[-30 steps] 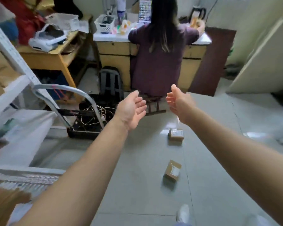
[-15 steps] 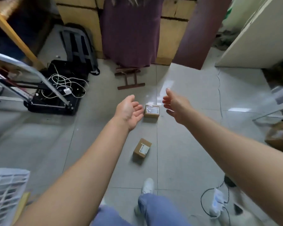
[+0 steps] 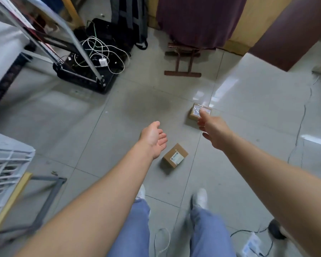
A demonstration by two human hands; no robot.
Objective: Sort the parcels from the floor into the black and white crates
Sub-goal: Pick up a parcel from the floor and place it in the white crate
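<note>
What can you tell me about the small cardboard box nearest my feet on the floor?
The nearer parcel is a small brown cardboard box with a white printed label on top. It looks closed and undented, lying flat on the grey tiled floor, skewed to the tile lines. The left hand hangs open beside it, apparently not touching.

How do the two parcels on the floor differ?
The near parcel lies askew to the tile lines, white label on top; the far parcel lies squarer, top glossy. The right hand overlaps the far parcel, not the near parcel. Both are brown boxes.
</note>
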